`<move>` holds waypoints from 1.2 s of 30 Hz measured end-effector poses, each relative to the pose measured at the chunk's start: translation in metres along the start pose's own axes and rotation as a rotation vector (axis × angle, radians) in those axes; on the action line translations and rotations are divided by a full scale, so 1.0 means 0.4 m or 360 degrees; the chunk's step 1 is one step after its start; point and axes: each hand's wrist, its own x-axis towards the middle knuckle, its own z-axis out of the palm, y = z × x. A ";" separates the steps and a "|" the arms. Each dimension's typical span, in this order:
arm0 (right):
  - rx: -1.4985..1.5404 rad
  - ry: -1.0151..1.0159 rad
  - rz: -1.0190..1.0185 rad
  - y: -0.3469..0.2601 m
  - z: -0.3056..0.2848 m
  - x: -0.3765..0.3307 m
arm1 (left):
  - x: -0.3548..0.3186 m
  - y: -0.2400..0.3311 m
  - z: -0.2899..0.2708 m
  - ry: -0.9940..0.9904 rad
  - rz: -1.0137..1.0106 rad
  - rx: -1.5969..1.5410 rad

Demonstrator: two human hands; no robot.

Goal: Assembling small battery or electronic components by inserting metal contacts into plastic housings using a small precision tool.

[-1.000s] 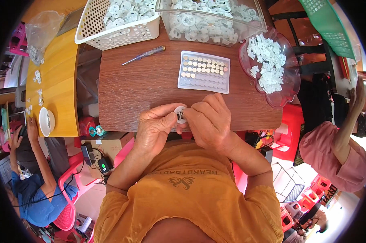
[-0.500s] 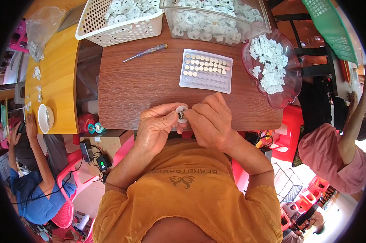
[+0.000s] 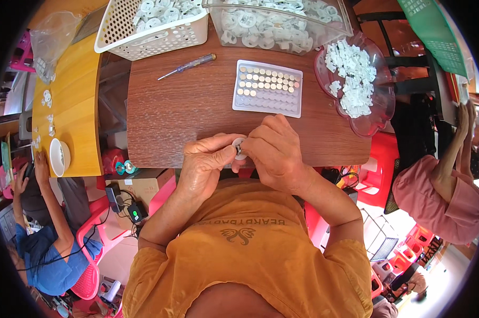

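Observation:
Between my hands, just over the near edge of the brown table (image 3: 170, 119), is a small round white plastic piece (image 3: 237, 142) with a dark metallic part at its middle. My left hand (image 3: 207, 161) pinches its left side between thumb and fingers. The bent fingers of my right hand (image 3: 275, 151) press at its right side; whatever their tips hold is hidden. Beyond my hands lies a white plastic tray (image 3: 267, 108) with rows of round button cells (image 3: 263, 77), its nearer rows holding none. A screwdriver (image 3: 189, 66) with a clear handle rests to the tray's left.
At the table's back stand a white perforated basket (image 3: 168, 40) and a clear bin (image 3: 271, 47), both full of round white parts. A pink flower-shaped dish (image 3: 374, 124) holds small white pieces at right. Co-workers sit on both sides; a white bowl (image 3: 59, 157) is on the left yellow table.
My hands keep hold of the round piece in nearly the same place. The right fingers have shifted slightly over it. The view has moved a little.

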 end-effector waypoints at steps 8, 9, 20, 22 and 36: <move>0.0510 -0.0043 0.0847 -0.016 0.012 -0.008 | -0.002 -0.001 -0.016 -0.0028 0.0036 0.0084; 0.0643 -0.0053 0.1042 -0.018 0.012 -0.007 | -0.002 0.001 -0.015 -0.0029 0.0035 0.0086; 0.1193 -0.0046 0.1349 -0.016 0.007 0.020 | 0.000 0.008 -0.009 -0.0068 0.0200 0.0279; 0.1115 -0.0039 0.1341 -0.019 0.009 0.022 | 0.001 0.008 -0.010 -0.0070 0.0199 0.0288; 0.0918 0.0234 0.1080 -0.042 0.016 -0.008 | 0.016 0.015 -0.015 -0.0039 -0.0053 -0.0063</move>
